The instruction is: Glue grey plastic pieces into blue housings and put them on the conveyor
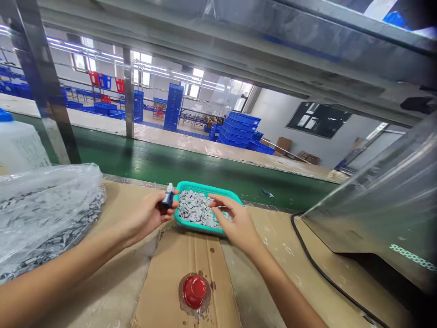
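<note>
Dark blue and pale grey, a small plastic part [167, 198] is gripped by the left hand [153, 210], just left of a turquoise perforated plastic basket [201, 186]. The right hand [236, 222] curves, fingers parted, over its small grey plastic pieces [194, 206]; whether it pinches one cannot be told.

The left edge cuts off the bag [51, 200] and the jug [18, 143], whose print is too blurred to read. The right hand [237, 223] hides part of the basket [194, 226]; the bottom edge crops the cable [309, 257].
</note>
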`<act>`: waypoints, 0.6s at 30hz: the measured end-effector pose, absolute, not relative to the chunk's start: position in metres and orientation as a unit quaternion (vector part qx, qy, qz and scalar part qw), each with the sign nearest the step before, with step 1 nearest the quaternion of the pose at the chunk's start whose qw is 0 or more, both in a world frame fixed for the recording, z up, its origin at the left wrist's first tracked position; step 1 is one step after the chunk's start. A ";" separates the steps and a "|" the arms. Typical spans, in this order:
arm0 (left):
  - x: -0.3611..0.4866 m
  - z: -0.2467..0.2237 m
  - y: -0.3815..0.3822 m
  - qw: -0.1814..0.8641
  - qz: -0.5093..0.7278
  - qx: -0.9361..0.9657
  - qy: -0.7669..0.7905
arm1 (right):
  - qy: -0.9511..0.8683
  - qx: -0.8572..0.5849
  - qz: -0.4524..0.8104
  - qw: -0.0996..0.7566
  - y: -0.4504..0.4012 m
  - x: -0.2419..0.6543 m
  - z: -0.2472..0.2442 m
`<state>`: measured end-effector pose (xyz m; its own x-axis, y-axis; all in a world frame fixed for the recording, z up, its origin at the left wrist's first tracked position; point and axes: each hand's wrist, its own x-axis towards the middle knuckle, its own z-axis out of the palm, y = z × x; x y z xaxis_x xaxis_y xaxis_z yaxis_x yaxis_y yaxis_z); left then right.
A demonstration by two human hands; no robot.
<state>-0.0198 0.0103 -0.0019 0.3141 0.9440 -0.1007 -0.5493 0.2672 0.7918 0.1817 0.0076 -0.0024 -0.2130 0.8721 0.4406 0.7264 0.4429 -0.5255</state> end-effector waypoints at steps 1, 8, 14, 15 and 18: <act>-0.023 -0.001 0.014 0.737 0.509 0.337 0.289 | -0.776 -0.544 0.116 0.296 0.019 0.189 -0.004; -0.039 -0.015 0.079 0.631 0.521 0.473 0.326 | -0.824 -0.513 0.136 0.196 0.053 0.205 -0.020; -0.045 -0.048 0.175 0.167 0.326 0.763 0.532 | -0.831 -0.504 0.103 0.210 0.059 0.199 -0.026; -0.046 -0.054 0.184 0.149 0.321 0.763 0.541 | -0.831 -0.505 0.098 0.213 0.059 0.199 -0.026; -0.051 -0.069 0.196 0.127 0.326 0.750 0.562 | -0.833 -0.500 0.090 0.219 0.056 0.199 -0.024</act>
<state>-0.0508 0.1961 -0.0691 0.1570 0.9252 0.3454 0.7597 -0.3366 0.5564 0.1988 0.0564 -0.0241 -0.4054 0.8719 0.2745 0.7933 0.4848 -0.3682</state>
